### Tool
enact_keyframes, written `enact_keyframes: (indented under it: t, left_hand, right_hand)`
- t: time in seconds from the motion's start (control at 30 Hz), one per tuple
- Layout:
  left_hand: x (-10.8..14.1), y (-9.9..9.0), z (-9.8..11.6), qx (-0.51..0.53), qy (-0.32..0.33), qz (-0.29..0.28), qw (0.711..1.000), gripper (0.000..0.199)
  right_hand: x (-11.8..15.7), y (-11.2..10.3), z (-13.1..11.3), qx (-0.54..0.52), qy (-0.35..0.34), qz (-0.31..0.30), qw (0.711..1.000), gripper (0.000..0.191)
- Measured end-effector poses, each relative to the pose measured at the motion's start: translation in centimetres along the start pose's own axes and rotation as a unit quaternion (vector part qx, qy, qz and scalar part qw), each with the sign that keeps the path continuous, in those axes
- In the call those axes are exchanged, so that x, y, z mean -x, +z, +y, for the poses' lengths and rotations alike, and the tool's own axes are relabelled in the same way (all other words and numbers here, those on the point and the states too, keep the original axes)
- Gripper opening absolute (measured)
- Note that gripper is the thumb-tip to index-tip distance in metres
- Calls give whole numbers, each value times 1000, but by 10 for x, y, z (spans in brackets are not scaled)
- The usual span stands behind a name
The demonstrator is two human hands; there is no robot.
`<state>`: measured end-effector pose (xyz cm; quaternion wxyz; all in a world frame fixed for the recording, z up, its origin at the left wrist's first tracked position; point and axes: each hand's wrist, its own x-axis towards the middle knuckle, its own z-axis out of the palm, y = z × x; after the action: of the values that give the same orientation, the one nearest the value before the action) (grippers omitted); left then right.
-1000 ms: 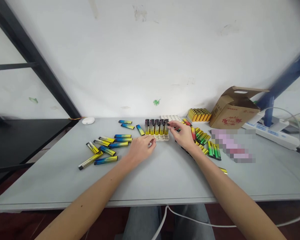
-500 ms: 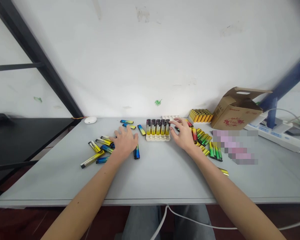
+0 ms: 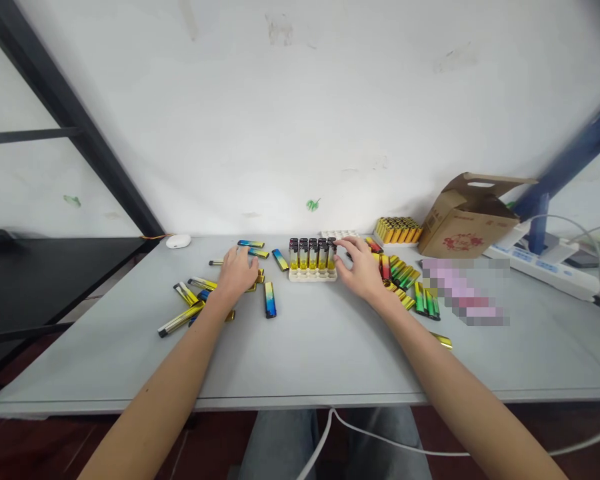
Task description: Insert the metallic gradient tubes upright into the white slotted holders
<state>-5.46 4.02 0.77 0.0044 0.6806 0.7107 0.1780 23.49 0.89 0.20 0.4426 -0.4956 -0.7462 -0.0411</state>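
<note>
Left hand (image 3: pixel 239 272) loosely spread over scattered lighters (image 3: pixel 193 312) — right hand (image 3: pixel 361 268), fingers parted, between filled rack (image 3: pixel 313 275) and carton (image 3: pixel 467 227).

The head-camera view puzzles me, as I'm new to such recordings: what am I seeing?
There is no machine here: a person works with two bare hands, and a camera worn on the head looks forward and down at them.

On the grey flat table stands a pale slotted plastic rack with upright clear-and-yellow, black-topped lighters. Shiny blue-and-yellow lighters lie to the left, shiny green-and-yellow ones to the right, near an open brown cardboard box.

The left hand is over the left-side lighters; its fingers hide any contact. The right hand is beside the rack's right end. Neither clearly holds anything.
</note>
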Motion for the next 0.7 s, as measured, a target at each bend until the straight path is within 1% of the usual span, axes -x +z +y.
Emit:
enact_keyframes:
  t: [0.03, 0.1, 0.17, 0.27, 0.37, 0.5, 0.63, 0.7]
  left_hand:
    - [-2, 1, -3, -6, -1, 12, 1000, 51]
    - [-4, 0, -9, -27, -21, 21, 999, 47]
    - [-5, -2, -15, -50, -47, 3, 998, 44]
    - [-8, -6, -23, -64, -61, -37, 995, 43]
    - [-12, -6, -28, -51, -57, -29, 997, 44]
    - [-15, -5, -29, -42, -34, -12, 998, 39]
    - [-13, -5, -25, -34, -37, -9, 999, 38]
    - [-11, -6, -22, -30, -37, 8, 999, 37]
  right_hand:
    - [0, 0, -1, -1, 0, -2, 1000, 33]
    - [0, -1, -1, -1, -3, -5, 1000, 33]
    - [0, -1, -2, -3, -5, -7, 1000, 33]
    - [-1, -1, -2, -8, -4, -11, 1000, 32]
    - [-1, -1, -1, -12, -1, -12, 1000, 32]
    - [-1, 0, -1, -13, -1, -12, 1000, 32]
    - [0, 1, 1, -12, 0, -17, 1000, 33]
    - [0, 1, 2, -12, 0, -15, 1000, 33]
